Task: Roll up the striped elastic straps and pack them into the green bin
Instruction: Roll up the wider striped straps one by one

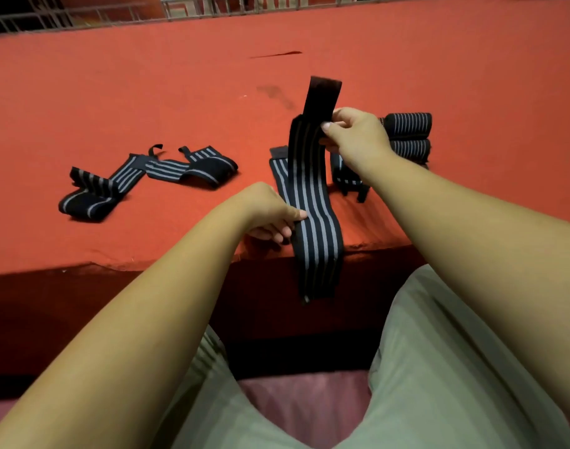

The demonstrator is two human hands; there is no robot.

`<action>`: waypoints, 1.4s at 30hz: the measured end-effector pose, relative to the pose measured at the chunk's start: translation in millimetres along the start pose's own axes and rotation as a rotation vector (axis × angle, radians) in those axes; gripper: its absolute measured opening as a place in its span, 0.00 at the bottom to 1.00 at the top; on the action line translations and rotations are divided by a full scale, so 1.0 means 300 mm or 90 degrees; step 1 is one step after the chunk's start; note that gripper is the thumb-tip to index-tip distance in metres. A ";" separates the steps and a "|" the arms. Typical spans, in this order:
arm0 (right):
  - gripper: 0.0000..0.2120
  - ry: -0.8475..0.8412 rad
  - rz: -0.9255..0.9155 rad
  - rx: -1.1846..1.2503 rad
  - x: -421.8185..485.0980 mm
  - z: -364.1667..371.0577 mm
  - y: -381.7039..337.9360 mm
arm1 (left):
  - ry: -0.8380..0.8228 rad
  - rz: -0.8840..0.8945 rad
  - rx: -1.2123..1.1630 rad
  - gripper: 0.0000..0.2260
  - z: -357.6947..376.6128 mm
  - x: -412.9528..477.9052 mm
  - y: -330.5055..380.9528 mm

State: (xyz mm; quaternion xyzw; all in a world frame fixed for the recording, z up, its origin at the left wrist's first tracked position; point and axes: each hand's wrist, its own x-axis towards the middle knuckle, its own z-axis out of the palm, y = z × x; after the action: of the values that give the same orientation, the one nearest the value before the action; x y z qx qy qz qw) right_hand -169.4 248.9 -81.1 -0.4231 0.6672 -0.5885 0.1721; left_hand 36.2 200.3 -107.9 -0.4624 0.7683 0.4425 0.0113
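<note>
Grip pinches strap (317, 228) — right hand (358, 137) raised, left hand (270, 212) lower.

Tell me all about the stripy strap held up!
The strap is a black band with grey lengthwise stripes, stretchy-looking, topped by a plain black tab. Unrolled, it stands upright: the right hand pinches it near the tab, the left hand pinches its edge midway. Its bottom hangs past the table edge.

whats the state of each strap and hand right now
held strap: unrolled, held up between both hands, lower end hanging past the table edge
left hand: pinching the held strap's middle
right hand: pinching it higher up, below the black end
loose straps: unrolled, crumpled, at left
rolled straps: rolled up, touching each other, at right
</note>
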 end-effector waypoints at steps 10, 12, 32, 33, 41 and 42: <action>0.06 -0.035 0.030 -0.031 0.093 0.064 0.063 | 0.005 0.022 0.084 0.14 -0.128 0.126 -0.022; 0.05 -0.029 0.030 -0.060 0.110 0.077 0.074 | 0.071 0.022 -0.002 0.07 -0.151 0.174 -0.031; 0.07 -0.168 0.115 -0.252 0.250 0.139 0.133 | 0.262 0.059 -0.183 0.05 -0.204 0.564 0.036; 0.07 -0.170 0.113 -0.235 0.247 0.136 0.127 | 0.254 0.069 -0.226 0.05 -0.201 0.560 0.036; 0.08 -0.111 -0.057 -0.260 0.207 0.055 -0.002 | 0.170 0.227 -0.489 0.04 -0.252 0.360 0.128; 0.08 -0.105 -0.058 -0.227 0.200 0.042 -0.027 | 0.162 0.238 -0.491 0.04 -0.262 0.329 0.144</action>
State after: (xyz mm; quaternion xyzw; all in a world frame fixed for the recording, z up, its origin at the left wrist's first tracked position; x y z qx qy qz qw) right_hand -192.3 195.1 -60.8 -0.5235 0.7245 -0.4314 0.1220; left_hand -20.5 84.8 -73.3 -0.3364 0.6126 0.6310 -0.3368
